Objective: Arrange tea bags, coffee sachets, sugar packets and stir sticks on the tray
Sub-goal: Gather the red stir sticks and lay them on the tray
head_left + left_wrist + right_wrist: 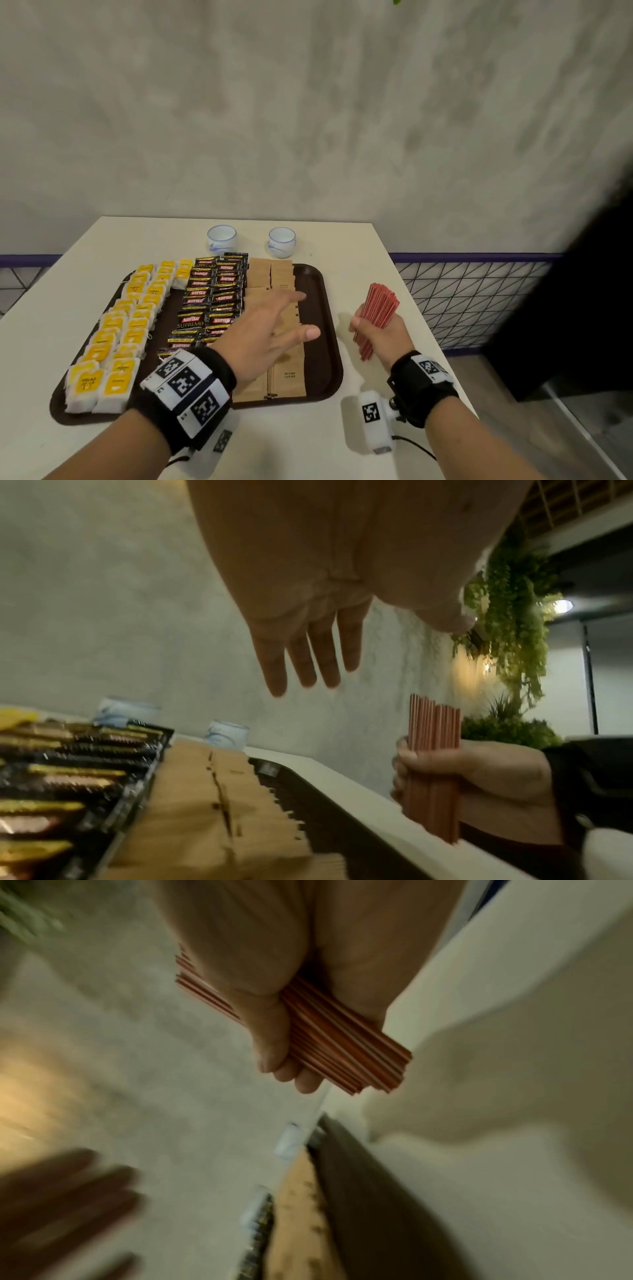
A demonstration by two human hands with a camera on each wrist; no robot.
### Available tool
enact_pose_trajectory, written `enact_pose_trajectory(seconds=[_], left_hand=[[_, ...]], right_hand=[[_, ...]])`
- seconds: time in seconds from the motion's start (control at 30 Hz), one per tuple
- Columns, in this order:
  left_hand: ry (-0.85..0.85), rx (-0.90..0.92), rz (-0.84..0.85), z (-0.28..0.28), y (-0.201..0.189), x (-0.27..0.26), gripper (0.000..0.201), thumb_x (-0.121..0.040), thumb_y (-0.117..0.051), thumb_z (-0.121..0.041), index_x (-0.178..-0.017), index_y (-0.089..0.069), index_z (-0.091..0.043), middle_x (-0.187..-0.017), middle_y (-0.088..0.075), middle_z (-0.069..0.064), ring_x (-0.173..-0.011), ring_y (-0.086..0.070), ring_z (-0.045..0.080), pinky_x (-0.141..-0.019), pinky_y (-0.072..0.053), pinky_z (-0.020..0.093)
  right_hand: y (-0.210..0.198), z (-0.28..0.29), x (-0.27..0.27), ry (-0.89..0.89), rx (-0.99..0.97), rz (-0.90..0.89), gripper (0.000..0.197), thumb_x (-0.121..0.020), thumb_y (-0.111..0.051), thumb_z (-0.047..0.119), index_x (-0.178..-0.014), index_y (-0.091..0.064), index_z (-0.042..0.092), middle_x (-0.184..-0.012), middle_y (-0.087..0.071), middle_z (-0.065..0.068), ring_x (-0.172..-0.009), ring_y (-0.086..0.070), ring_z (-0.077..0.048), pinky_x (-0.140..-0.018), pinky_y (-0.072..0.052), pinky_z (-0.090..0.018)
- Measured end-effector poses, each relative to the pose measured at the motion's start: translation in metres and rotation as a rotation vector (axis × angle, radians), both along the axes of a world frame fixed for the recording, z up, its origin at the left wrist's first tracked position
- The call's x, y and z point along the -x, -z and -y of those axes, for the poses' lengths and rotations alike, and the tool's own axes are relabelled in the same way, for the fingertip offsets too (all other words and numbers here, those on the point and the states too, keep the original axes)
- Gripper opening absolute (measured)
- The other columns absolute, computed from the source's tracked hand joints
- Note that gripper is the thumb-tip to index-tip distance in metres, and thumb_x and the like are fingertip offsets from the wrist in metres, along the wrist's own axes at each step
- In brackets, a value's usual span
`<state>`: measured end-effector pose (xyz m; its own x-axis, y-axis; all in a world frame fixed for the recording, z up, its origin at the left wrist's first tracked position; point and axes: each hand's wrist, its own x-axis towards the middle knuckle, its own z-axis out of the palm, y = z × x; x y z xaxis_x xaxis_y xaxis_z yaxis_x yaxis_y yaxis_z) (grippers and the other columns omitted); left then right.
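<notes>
So I've got the brown tray (322, 329) sitting on the white counter (359, 246), and it's pretty full. Tea bags (116, 337) with yellow tags run down the left side in two rows, plus a short third row at the far end. The black coffee sachets (209, 301) fill the middle, and the brown sugar packets (270, 277) sit just right of those. The strip along the tray's right edge is bare.

My left hand (265, 337) floats over the sugar packets with fingers straight and spread, thumb sticking out toward the right, holding nothing. From the left wrist view it looks clear of the packets, not pressing on them.

My right hand (376, 334) is off the tray, above the counter just to its right, fist wrapped round a bundle of red stir sticks (378, 306). The sticks stand roughly upright, tilted a little, and poke out above and below my fist.

Two small white cups with blue trim (222, 237) sit on the counter just behind the tray, near the wall.
</notes>
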<state>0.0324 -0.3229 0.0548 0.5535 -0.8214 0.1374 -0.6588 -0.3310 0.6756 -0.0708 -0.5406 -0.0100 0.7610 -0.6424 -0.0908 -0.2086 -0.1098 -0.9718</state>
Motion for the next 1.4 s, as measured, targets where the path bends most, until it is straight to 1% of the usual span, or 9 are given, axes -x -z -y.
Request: enact_pose_trajectory(seconds=[0.1, 0.2, 0.3, 0.4, 0.53, 0.77, 0.9, 1.13, 1.4], left_hand=[[-0.078, 0.088, -0.533, 0.012, -0.003, 0.007, 0.076, -0.075, -0.038, -0.066, -0.140, -0.037, -0.027, -0.132, -0.049, -0.011, -0.127, -0.044, 0.008, -0.103, -0.036, 0.025], [-0.192, 0.416, -1.207, 0.023, -0.001, 0.008, 0.080, -0.077, -0.038, -0.067, -0.141, -0.037, -0.019, -0.138, -0.050, 0.001, -0.132, -0.043, 0.023, -0.110, -0.035, 0.042], [-0.094, 0.681, -1.492, 0.034, -0.011, 0.011, 0.080, -0.085, -0.029, -0.070, -0.143, -0.037, -0.015, -0.140, -0.050, 0.014, -0.131, -0.046, 0.030, -0.111, -0.032, 0.050], [0.004, 0.800, -1.573, 0.042, -0.027, 0.020, 0.072, -0.093, -0.017, -0.063, -0.134, -0.051, -0.014, -0.132, -0.058, 0.015, -0.125, -0.054, 0.027, -0.110, -0.034, 0.048], [0.069, 0.846, -1.631, 0.033, -0.032, 0.019, 0.074, -0.095, -0.014, -0.060, -0.125, -0.061, -0.011, -0.132, -0.057, 0.019, -0.123, -0.055, 0.029, -0.106, -0.040, 0.048], [0.075, 0.736, -1.658, 0.015, -0.029, 0.019, 0.060, -0.096, -0.021, -0.055, -0.124, -0.062, -0.021, -0.131, -0.059, 0.014, -0.122, -0.056, 0.028, -0.104, -0.041, 0.053], [0.075, 0.726, -1.673, 0.008, -0.029, 0.017, 0.063, -0.096, -0.022, -0.054, -0.105, -0.074, -0.018, -0.124, -0.063, 0.016, -0.116, -0.061, 0.029, -0.097, -0.047, 0.052], [0.074, 0.758, -1.730, -0.003, -0.009, 0.015, 0.051, -0.098, -0.024, -0.052, -0.116, -0.067, -0.030, -0.130, -0.059, 0.015, -0.120, -0.056, 0.036, -0.096, -0.040, 0.066], [0.157, 0.769, -1.829, -0.013, 0.005, 0.010, 0.046, -0.101, -0.020, -0.051, -0.132, -0.051, -0.038, -0.137, -0.053, 0.015, -0.128, -0.047, 0.040, -0.102, -0.033, 0.065]], right_hand=[[-0.051, -0.008, -0.006, -0.091, -0.010, 0.186, 0.003, -0.091, -0.062, 0.011, -0.089, -0.065, 0.012, -0.079, -0.066, -0.013, -0.066, -0.058, -0.028, -0.058, -0.052, -0.039], [-0.102, -0.025, -0.014, -0.183, -0.191, 0.517, 0.008, -0.090, -0.058, 0.000, -0.091, -0.060, 0.007, -0.078, -0.063, -0.011, -0.074, -0.060, -0.029, -0.064, -0.051, -0.044], [-0.125, -0.054, -0.022, -0.303, -0.311, 0.628, 0.012, -0.086, -0.059, -0.004, -0.092, -0.058, 0.006, -0.080, -0.062, -0.008, -0.082, -0.064, -0.025, -0.078, -0.055, -0.039], [-0.111, -0.074, -0.027, -0.361, -0.175, 0.482, 0.015, -0.079, -0.072, 0.004, -0.087, -0.068, 0.017, -0.086, -0.066, -0.010, -0.092, -0.065, -0.034, -0.094, -0.051, -0.051], [-0.114, -0.072, -0.026, -0.376, -0.222, 0.479, 0.014, -0.077, -0.070, 0.008, -0.085, -0.068, 0.020, -0.085, -0.067, -0.008, -0.089, -0.065, -0.031, -0.085, -0.054, -0.047], [-0.115, -0.083, -0.023, -0.602, -0.045, 0.360, 0.008, -0.083, -0.069, 0.014, -0.086, -0.068, 0.022, -0.093, -0.067, -0.019, -0.098, -0.064, -0.038, -0.098, -0.047, -0.058], [-0.110, -0.086, -0.027, -0.614, -0.087, 0.350, 0.015, -0.077, -0.074, 0.019, -0.090, -0.067, 0.019, -0.096, -0.065, -0.023, -0.098, -0.064, -0.037, -0.098, -0.048, -0.056], [-0.106, -0.089, -0.035, -0.602, -0.151, 0.372, 0.017, -0.075, -0.075, 0.020, -0.090, -0.067, 0.020, -0.093, -0.066, -0.019, -0.096, -0.064, -0.038, -0.097, -0.046, -0.060], [-0.117, -0.096, -0.036, -0.749, -0.076, 0.366, 0.010, -0.090, -0.060, 0.001, -0.090, -0.063, 0.011, -0.083, -0.067, -0.008, -0.084, -0.066, -0.024, -0.083, -0.054, -0.036]])
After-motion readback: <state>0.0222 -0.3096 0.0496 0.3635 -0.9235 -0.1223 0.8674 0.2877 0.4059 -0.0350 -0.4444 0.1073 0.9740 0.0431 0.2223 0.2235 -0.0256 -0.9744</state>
